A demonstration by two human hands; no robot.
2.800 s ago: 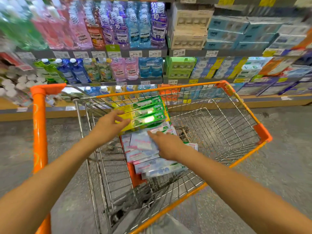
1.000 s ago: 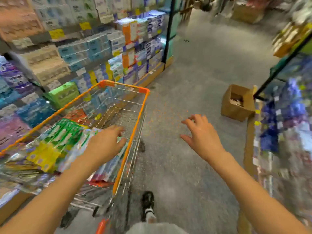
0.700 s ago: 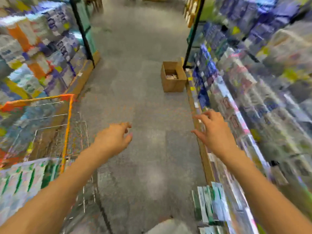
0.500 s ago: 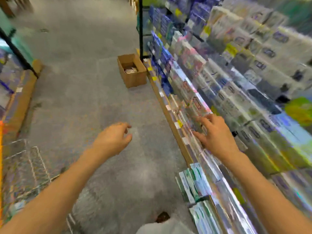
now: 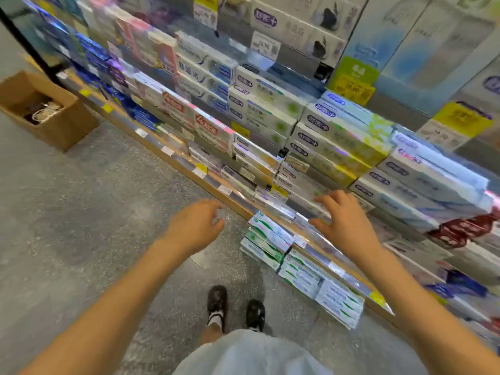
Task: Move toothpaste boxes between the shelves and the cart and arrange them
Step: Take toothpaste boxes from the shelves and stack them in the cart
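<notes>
in front of the toothpaste shelves [image 5: 270, 123], both bare forearms are stretched forward and down from the bottom corners of the head view. the left hand [image 5: 193, 226] is held over the speckled grey floor [image 5: 81, 212], palm down, wrist slightly bent, with the fingers loosely curled and the thumb apart; nothing is gripped and nothing is touched by it. the right hand [image 5: 342, 220] is extended to the front edge of a low shelf, palm down, fingers spread and only lightly bent; the fingertips are seen at or just above the glossy shelf-edge rail [image 5: 311, 228] and the flat boxes behind it, but whether contact is made cannot be told through the blur. no box is held in either hand.

the shelves are packed with long rectangular cardboard toothpaste boxes, stacked flat in tiers with their long printed faces outward: white-and-green ones [image 5: 332, 139] at centre, pale blue-and-white ones [image 5: 422, 180] to the right, red-labelled ones [image 5: 205, 125] to the left. yellow price tags [image 5: 351, 87] are fixed along the rails. below the lowest rail, just right of the left hand, a stack of white boxes with green stripes [image 5: 267, 242] is seen, with further such boxes in a row towards the lower right.

an open brown cardboard carton [image 5: 43, 109] is set on the floor at the far left, near the shelf base. two dark shoes [image 5: 235, 307] and a pale garment [image 5: 249, 353] are visible at the bottom. the cart is out of view.
</notes>
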